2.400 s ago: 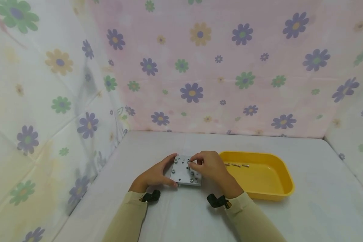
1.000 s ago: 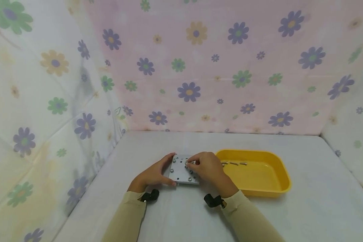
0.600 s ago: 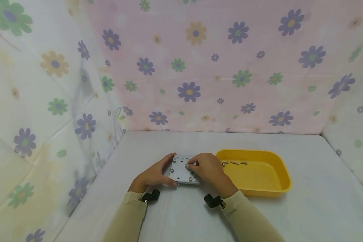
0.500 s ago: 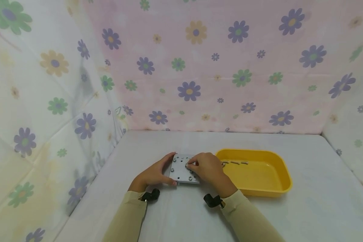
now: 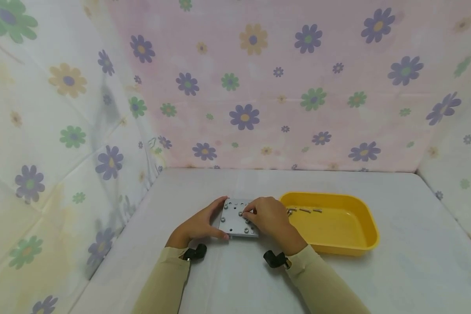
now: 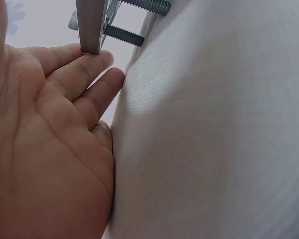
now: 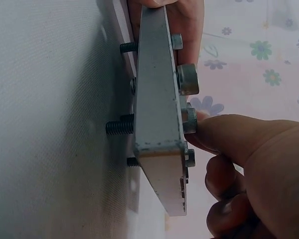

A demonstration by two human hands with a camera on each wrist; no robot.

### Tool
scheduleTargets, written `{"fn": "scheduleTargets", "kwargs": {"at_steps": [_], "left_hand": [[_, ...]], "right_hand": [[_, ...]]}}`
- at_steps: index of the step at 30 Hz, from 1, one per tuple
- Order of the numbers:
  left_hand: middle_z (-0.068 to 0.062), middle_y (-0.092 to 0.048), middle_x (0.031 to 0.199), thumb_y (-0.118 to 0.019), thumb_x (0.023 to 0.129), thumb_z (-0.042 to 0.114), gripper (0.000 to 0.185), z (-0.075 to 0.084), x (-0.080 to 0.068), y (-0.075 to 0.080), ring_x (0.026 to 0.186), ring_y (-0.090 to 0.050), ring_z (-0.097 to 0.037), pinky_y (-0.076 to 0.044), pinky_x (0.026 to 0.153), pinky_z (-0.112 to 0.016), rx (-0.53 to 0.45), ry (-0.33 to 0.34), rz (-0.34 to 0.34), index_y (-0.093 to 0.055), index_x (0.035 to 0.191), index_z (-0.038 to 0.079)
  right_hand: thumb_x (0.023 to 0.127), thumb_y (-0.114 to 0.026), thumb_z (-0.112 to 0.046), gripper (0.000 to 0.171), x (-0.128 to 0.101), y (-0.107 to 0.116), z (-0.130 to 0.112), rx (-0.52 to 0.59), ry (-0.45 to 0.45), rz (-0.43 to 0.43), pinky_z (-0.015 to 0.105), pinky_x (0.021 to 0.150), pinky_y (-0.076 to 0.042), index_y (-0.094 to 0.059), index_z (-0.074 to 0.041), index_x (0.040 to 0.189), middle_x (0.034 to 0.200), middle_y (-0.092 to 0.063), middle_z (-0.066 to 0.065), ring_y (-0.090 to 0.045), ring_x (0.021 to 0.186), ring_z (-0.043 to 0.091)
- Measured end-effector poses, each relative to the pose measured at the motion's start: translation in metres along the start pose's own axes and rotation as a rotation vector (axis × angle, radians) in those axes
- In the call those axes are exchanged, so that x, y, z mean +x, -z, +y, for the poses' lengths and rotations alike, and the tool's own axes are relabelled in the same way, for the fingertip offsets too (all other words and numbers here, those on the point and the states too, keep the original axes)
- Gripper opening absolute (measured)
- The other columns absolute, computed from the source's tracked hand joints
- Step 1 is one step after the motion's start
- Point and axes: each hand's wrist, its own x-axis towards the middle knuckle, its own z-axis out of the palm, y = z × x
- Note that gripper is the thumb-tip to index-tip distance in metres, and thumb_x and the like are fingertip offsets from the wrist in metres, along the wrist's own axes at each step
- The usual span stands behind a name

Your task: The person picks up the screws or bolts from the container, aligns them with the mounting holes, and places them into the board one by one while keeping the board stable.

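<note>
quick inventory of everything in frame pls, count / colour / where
metal plate: 1, grey, on the table between both hands, raised on screw shanks that poke through underneath
screws in plate: several, silver, heads on the plate's top face; exact count unclear
tray: 1, yellow, right of the plate
loose screws: about 3, silver, at the tray's far side
table: 1, white cloth cover
backdrop: flower-print sheets, pink at back, pale at both sides
left hand: 1, holds the plate's left edge
right hand: 1, fingers pinch a screw head on the plate
sleeves: 2, beige
</note>
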Motion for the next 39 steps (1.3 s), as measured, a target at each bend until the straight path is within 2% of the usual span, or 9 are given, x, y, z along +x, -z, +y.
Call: {"fn": "scheduleTargets", "kwargs": {"at_steps": [4,7,10,13,21,28,35,39], "left_hand": [[0.009,-0.025,0.171,-0.097,0.065,0.04,0.128,-0.001,-0.001,0.0,0.16,-0.016,-0.02,-0.012,0.129,-0.055,0.002,0.017,0.004,-0.02,0.166,0.028],[0.011,-0.026,0.17,-0.097,0.065,0.04,0.128,-0.001,0.0,0.0,0.16,-0.017,-0.017,-0.012,0.129,-0.054,-0.005,0.019,0.002,-0.02,0.166,0.029],[0.011,-0.026,0.17,-0.097,0.065,0.04,0.128,-0.001,0.0,0.0,0.159,-0.017,-0.017,-0.012,0.129,-0.054,-0.007,0.018,0.0,-0.02,0.166,0.03],[0.009,-0.026,0.17,-0.097,0.065,0.039,0.127,0.0,0.001,0.0,0.16,-0.016,-0.019,-0.012,0.129,-0.055,-0.01,0.014,0.0,-0.021,0.166,0.028],[0.006,-0.023,0.172,-0.097,0.065,0.04,0.128,0.001,0.0,0.0,0.161,-0.014,-0.022,-0.011,0.128,-0.056,-0.003,0.021,0.001,-0.02,0.166,0.028],[0.004,-0.02,0.173,-0.098,0.066,0.033,0.127,0.002,-0.001,-0.001,0.161,-0.011,-0.021,-0.009,0.129,-0.055,-0.055,0.007,-0.008,-0.019,0.166,0.024],[0.004,-0.021,0.172,-0.097,0.067,0.033,0.125,0.002,-0.001,-0.001,0.161,-0.012,-0.022,-0.009,0.129,-0.057,-0.058,0.007,0.0,-0.021,0.166,0.024],[0.006,-0.022,0.172,-0.097,0.066,0.037,0.127,0.001,-0.001,0.0,0.161,-0.013,-0.02,-0.01,0.129,-0.056,-0.045,0.016,-0.006,-0.02,0.166,0.026]], "right_hand": [[0.093,-0.077,-0.04,0.014,0.001,0.0,0.0,0.008,0.001,-0.005,0.027,0.063,-0.046,-0.084,-0.032,0.102,0.077,-0.066,-0.013,-0.056,0.075,0.011],[0.093,-0.077,-0.04,0.013,0.001,0.0,0.0,-0.005,-0.001,0.006,0.031,0.077,-0.054,-0.084,-0.032,0.101,0.092,-0.074,-0.011,-0.062,0.087,0.011],[0.093,-0.077,-0.039,0.013,0.001,0.0,0.001,-0.011,0.002,0.007,0.037,0.093,-0.056,-0.084,-0.031,0.101,0.107,-0.077,-0.009,-0.065,0.099,0.013],[0.094,-0.077,-0.037,0.014,0.0,0.002,0.002,0.01,-0.006,-0.009,0.04,0.1,-0.055,-0.084,-0.029,0.102,0.109,-0.077,-0.006,-0.066,0.103,0.015],[0.094,-0.077,-0.034,0.014,-0.001,0.011,-0.001,0.06,-0.005,-0.051,0.039,0.099,-0.056,-0.084,-0.025,0.103,0.107,-0.077,-0.006,-0.065,0.101,0.015],[0.094,-0.077,-0.03,0.01,-0.002,0.015,-0.001,0.117,0.015,-0.083,0.03,0.081,-0.055,-0.084,-0.025,0.098,0.1,-0.075,-0.007,-0.061,0.089,0.012],[0.093,-0.078,-0.033,0.01,-0.004,0.017,0.0,0.193,0.025,-0.102,0.034,0.089,-0.056,-0.084,-0.027,0.099,0.102,-0.075,-0.01,-0.061,0.094,0.011],[0.093,-0.078,-0.034,0.009,-0.005,0.02,0.0,0.208,0.038,-0.103,0.031,0.083,-0.054,-0.084,-0.029,0.098,0.101,-0.075,-0.012,-0.061,0.092,0.011]]}}
